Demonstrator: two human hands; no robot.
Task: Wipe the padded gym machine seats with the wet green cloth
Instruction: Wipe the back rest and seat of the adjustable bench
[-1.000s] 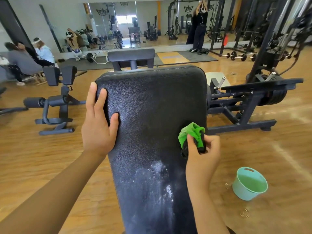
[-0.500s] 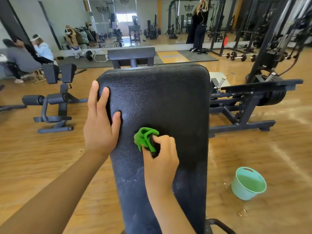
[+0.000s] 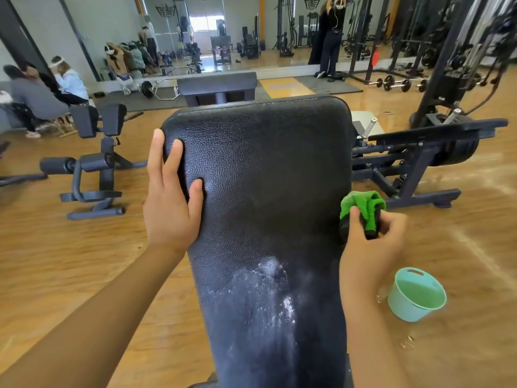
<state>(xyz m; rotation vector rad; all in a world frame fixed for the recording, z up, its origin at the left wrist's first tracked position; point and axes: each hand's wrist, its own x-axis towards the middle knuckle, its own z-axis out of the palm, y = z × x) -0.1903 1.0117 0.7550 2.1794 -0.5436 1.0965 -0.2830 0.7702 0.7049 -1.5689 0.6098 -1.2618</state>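
A long black padded seat (image 3: 260, 175) runs up the middle of the view, with a white wet smear on its lower half. My left hand (image 3: 170, 203) lies flat on the pad's left edge, thumb on the top surface. My right hand (image 3: 372, 242) grips the bunched green cloth (image 3: 361, 208) at the pad's right edge, about halfway up. Part of the cloth looks dark where my fingers wrap it.
A teal bucket (image 3: 416, 299) stands on the wooden floor to the right of the seat. A dark machine frame (image 3: 419, 163) lies behind it at right, another low machine (image 3: 92, 175) at left. Several people sit at the far left by the mirror wall.
My right hand swept the cloth from the pad's right edge to its left-centre, then back to the right edge. The left hand stayed in place.
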